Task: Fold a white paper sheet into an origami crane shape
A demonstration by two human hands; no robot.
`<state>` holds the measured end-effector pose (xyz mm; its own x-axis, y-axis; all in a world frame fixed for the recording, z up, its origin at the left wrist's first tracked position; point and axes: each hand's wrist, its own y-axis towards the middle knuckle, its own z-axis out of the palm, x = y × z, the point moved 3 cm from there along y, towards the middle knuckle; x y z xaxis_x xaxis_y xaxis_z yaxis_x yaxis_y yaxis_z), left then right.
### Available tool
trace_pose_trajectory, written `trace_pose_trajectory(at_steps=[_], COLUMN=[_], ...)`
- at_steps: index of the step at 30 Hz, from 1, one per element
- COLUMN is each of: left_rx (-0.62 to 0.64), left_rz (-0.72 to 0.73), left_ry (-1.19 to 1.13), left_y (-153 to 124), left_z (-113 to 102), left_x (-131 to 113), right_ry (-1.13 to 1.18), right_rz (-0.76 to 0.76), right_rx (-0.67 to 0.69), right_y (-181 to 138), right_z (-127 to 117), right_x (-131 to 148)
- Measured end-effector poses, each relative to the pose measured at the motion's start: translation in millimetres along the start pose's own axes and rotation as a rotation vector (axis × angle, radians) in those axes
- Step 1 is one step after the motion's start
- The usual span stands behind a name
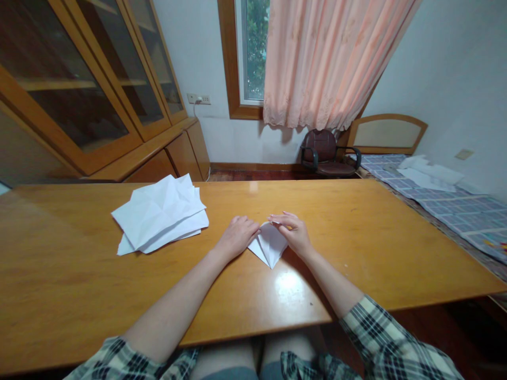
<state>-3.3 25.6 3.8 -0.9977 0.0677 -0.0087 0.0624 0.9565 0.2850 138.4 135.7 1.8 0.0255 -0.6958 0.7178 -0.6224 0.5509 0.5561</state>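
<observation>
A small piece of folded white paper (pixel 270 248) lies on the table in front of me, its pointed end toward me and crease lines running to that point. At its left edge, my left hand (pixel 237 236) rests on the tabletop with the fingers closed on the paper's side. My right hand (pixel 293 232) is curled over the upper right edge, thumb and fingers pinching the paper near its top. The fingers partly hide the far edge of the fold.
To the left on the wooden table (pixel 356 248) lies a stack of creased white sheets (pixel 162 211). Beyond the table stand a glass-door cabinet (pixel 119 74), a brown armchair (pixel 320 150) and a bed (pixel 435 198) at the right. A pink curtain (pixel 317 58) hangs by the window.
</observation>
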Motion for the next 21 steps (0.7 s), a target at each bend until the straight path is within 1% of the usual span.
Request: trace_pose_trajectory(at_steps=[5, 12, 18, 21], left_rx=[-0.01, -0.057, 0.015, 0.024], left_rz=[-0.013, -0.109, -0.131, -0.143], left_ry=[-0.056, -0.224, -0.326, -0.356], left_y=[-1, -7, -9, -9], left_z=[2, 4, 18, 22], left_x=[1, 3, 1, -2], right_ry=[-0.012, 0.026, 0.029, 0.012], right_rz=[-0.005, 0.012, 0.002, -0.021], right_rx=[0.009, 0.027, 0.018, 0.029], right_y=[0, 0, -1, -3], right_z=[1, 2, 3, 4], right_x=[-1, -2, 0, 3])
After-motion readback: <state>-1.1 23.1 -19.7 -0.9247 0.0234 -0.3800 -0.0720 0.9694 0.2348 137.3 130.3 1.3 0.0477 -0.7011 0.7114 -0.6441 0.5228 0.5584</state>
